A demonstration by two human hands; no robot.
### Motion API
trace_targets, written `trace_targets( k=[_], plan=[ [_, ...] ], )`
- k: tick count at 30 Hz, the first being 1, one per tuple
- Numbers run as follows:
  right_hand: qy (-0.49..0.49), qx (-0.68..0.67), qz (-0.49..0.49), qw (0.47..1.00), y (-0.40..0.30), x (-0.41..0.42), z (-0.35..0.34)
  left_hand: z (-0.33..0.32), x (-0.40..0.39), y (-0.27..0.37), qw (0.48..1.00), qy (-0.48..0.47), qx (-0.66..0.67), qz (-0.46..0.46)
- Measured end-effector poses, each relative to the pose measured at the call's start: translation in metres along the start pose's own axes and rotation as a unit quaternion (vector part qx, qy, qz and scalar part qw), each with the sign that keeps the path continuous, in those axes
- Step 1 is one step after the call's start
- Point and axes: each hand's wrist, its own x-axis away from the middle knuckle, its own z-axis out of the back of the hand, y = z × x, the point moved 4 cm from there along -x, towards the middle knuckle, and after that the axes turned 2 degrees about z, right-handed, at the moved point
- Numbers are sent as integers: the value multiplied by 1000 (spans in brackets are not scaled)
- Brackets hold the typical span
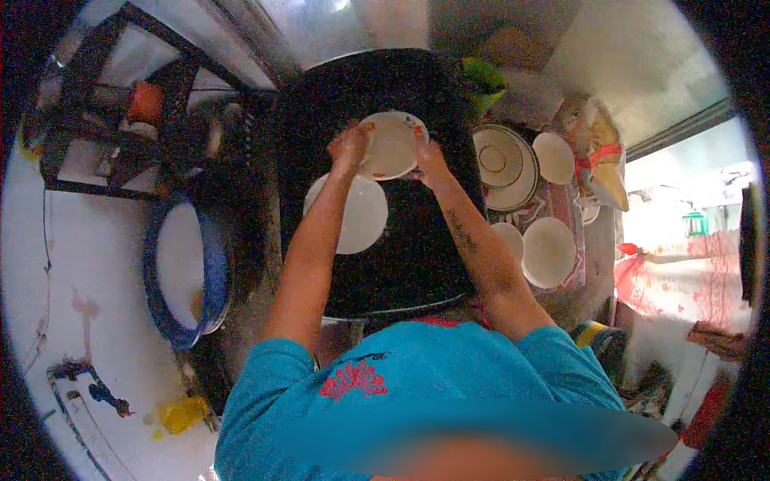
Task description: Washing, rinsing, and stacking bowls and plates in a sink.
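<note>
Both hands hold one pale round plate [392,147] with red and blue marks at its rim, above a dark surface [409,246]. My left hand [352,144] grips its left edge. On the opposite edge, the fingers of my right hand [430,157] are closed around the rim. A second white round dish [366,219] lies on the dark surface, just below the held plate and partly hidden by my left forearm.
To the right stand a large rimmed plate [517,192], a white bowl [553,157] and another round white dish [548,252]. Behind them is a clear bag with a red band [604,155]. A blue-rimmed round basin [218,270] and a dark rack [72,185] are at left.
</note>
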Motion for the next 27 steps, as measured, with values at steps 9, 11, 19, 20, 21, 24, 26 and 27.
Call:
trace_targets(
  k=[9, 11, 19, 20, 21, 24, 26, 27],
  plan=[
    [-170, -200, -29, 964, 22, -17, -38, -47, 18, 23, 870, 364, -180, -280],
    [-153, -219, 16, 963, 14, -17, -18, -46, 42, 43, 916, 96, 50, -386],
    [2, -36, 32, 999, 7, 0, -10, 0, 62, 20, 947, 64, -306, -72],
    [-38, -65, 24, 997, 9, 2, -14, -2, 59, 22, 964, 162, -184, -101],
    [-79, -93, 17, 992, 11, 1, -17, -6, 53, 22, 956, 257, -58, -130],
    [-134, -123, -26, 983, 26, -9, -20, -46, 31, 47, 862, 266, -332, -276],
    [-161, -183, -4, 970, 27, -6, -24, -46, 24, 62, 880, 197, -338, -270],
    [-189, -240, 20, 952, 24, -3, -27, -49, 20, 62, 892, 132, -343, -263]
  ],
)
